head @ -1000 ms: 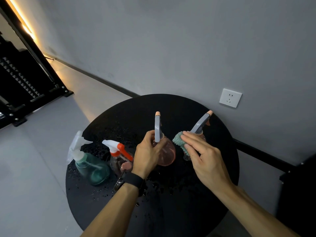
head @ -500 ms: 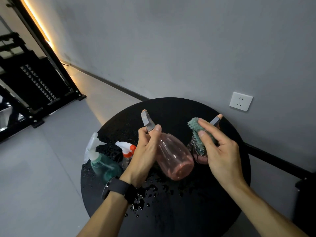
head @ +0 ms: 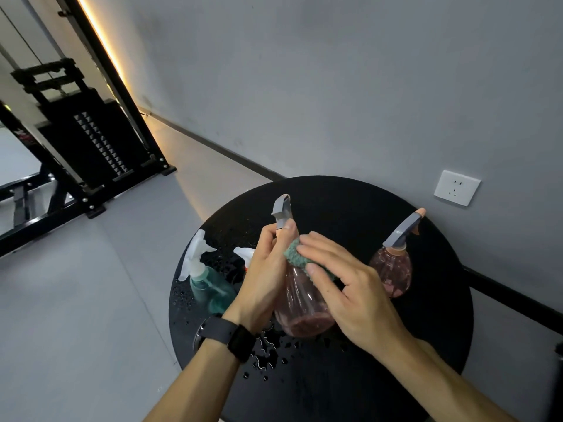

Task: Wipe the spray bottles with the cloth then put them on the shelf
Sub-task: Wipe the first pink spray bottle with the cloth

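Since the frame 0.5 s ago, the right hand (head: 350,295) has crossed over from beside the far bottle and now lies against the held pink bottle (head: 300,306), its fingers pressing the green cloth (head: 294,255) onto the bottle's shoulder, where before the cloth was lifted clear near the other sprayer. How the thumb lies under the cloth cannot be seen, but the cloth is caught between the straight fingers and the plastic. Meanwhile the left hand (head: 268,275) keeps its curled grip around the bottle's neck just below the grey trigger head (head: 281,213), holding the bottle raised above the round black table (head: 426,360) with its base tipped toward the camera. With the right hand out of the way, the second pink bottle (head: 393,269) stands fully exposed on the table's right side, upright, its grey nozzle angled up toward the wall. At the left edge of the table the teal bottle (head: 210,284) with a clear sprayer stands beside a white-and-orange sprayer (head: 245,255), which is mostly hidden behind the left wrist. Water droplets (head: 268,351) speckle the tabletop below the watch (head: 227,335) on the left wrist. A white wall socket (head: 457,187) sits on the grey wall, and a black rack (head: 91,141) stands at the far left.
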Demonstrator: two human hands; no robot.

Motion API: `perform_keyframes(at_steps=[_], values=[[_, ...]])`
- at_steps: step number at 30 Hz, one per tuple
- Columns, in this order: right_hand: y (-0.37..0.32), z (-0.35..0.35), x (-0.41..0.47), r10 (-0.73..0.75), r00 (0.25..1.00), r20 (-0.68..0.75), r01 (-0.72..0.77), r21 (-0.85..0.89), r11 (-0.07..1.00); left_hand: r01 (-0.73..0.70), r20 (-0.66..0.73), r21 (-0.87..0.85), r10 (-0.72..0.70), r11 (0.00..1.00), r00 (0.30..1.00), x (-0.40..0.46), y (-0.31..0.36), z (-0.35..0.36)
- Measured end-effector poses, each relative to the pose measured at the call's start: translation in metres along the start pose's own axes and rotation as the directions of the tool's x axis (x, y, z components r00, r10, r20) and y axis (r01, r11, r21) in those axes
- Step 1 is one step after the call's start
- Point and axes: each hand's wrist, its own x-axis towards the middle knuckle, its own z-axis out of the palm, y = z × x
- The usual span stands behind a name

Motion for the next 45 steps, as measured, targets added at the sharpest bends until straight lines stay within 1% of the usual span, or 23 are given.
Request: perform_keyframes(at_steps=[7, 11, 14, 20, 25, 29, 34, 39, 42, 45], values=[[0.000, 0.000, -0.018, -0.156, 0.988, 0.007, 0.156, -0.083, 0.984, -0.023, -0.067, -0.066, 0.018, 0.998, 0.998, 0.005, 0.005, -0.004], [0.001, -0.003, -0.035, -0.246, 0.969, 0.005, 0.244, -0.138, 0.960, 0.000, -0.097, -0.136, -0.013, 0.991, 0.995, 0.006, 0.012, -0.003], [0.004, -0.003, -0.045, -0.271, 0.963, 0.003, 0.268, -0.156, 0.951, 0.012, -0.099, -0.166, -0.029, 0.986, 0.995, 0.007, 0.015, -0.005], [0.007, -0.001, -0.046, -0.269, 0.962, -0.041, 0.260, -0.145, 0.955, 0.079, -0.078, -0.188, -0.095, 0.979, 0.992, 0.006, 0.014, -0.005], [0.005, 0.001, -0.035, -0.236, 0.970, -0.055, 0.228, -0.120, 0.966, 0.054, -0.039, -0.140, -0.061, 0.989, 0.997, 0.004, 0.015, -0.003], [0.003, 0.001, -0.025, -0.209, 0.977, -0.046, 0.203, -0.116, 0.972, 0.021, 0.006, -0.023, -0.021, 1.000, 1.000, -0.001, 0.008, 0.000], [0.005, -0.006, -0.014, -0.131, 0.991, -0.029, 0.128, -0.070, 0.989, 0.024, 0.034, 0.039, -0.026, 0.999, 0.999, -0.010, 0.001, 0.006], [0.008, -0.015, -0.015, -0.112, 0.993, -0.019, 0.112, -0.034, 0.993, -0.009, 0.121, 0.145, -0.008, 0.989, 0.993, -0.012, 0.001, 0.008], [0.008, -0.015, -0.023, -0.100, 0.994, -0.030, 0.099, -0.040, 0.994, 0.012, 0.129, 0.107, -0.026, 0.994, 0.991, -0.014, 0.001, 0.009], [0.009, -0.016, -0.034, -0.128, 0.991, -0.040, 0.125, -0.071, 0.990, 0.016, 0.084, 0.081, -0.023, 0.997, 0.996, -0.013, 0.002, 0.012]])
